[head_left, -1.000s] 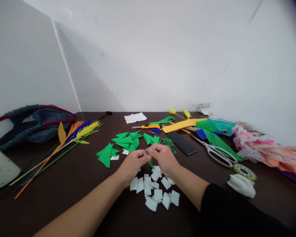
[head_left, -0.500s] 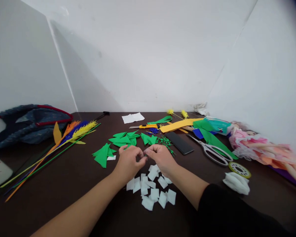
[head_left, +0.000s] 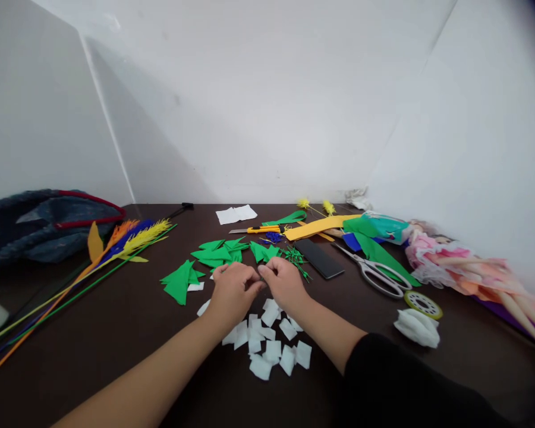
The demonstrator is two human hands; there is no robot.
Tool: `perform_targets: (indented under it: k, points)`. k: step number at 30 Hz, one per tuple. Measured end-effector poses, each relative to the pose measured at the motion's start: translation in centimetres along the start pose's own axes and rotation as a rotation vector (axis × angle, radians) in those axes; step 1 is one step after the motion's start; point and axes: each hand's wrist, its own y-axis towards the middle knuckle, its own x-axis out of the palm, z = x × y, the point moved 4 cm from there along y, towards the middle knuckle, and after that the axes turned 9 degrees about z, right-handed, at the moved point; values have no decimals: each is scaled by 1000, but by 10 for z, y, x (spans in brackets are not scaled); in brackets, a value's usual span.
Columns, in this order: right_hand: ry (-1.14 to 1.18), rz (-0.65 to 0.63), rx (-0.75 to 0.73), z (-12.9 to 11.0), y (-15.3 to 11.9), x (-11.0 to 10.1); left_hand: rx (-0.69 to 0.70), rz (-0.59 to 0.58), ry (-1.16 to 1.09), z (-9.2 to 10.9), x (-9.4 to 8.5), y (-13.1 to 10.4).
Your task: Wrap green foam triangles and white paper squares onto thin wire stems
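Observation:
Over the middle of the dark table, my left hand [head_left: 236, 289] and my right hand [head_left: 286, 285] meet at the fingertips. Both are closed in a pinch. Whatever lies between the fingers is too small and hidden to name. Below and between my forearms, small white tissue squares [head_left: 273, 349] are scattered. Green paper leaf shapes [head_left: 218, 254] lie just beyond my left hand, with another green leaf pile [head_left: 181, 283] to its left. Thin twisted green pieces [head_left: 295, 257] rest past my right hand, beside a black flat phone-like slab [head_left: 318, 258].
Scissors [head_left: 378, 274], a tape roll [head_left: 423, 304] and a white wad [head_left: 417, 327] lie at right, near a doll [head_left: 463, 264]. A yellow utility knife [head_left: 261, 229] has its blade out. Long-stemmed paper flowers [head_left: 134, 241] lie at left by a denim bag [head_left: 49, 229].
My view has shifted slightly, so the table things sit a little further left. Both hands stay together, still pinching, with the right fingers slightly moved.

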Motion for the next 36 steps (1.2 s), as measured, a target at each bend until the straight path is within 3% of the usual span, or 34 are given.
perform_targets:
  k: [4, 11, 17, 25, 29, 32, 36]
  points:
    - [-70, 52, -68, -3, 0, 0, 25, 43, 39, 3, -1, -1]
    - [175, -116, 168, 0, -2, -2, 45, 114, 54, 2, -3, -3]
    - [255, -140, 263, -1, -3, -4, 10, 144, 70, 0, -4, -3]
    - [47, -26, 78, -1, 1, 1, -18, 112, 37, 6, -7, -5]
    - [423, -52, 279, 8, 2, 1, -176, 55, -137, -2, -9, -4]
    - [736, -158, 401, 7, -1, 3, -315, 25, -352, -13, -9, -5]
    - [845, -294, 442, 1, -9, 11, -364, 30, -536, -21, -9, -6]
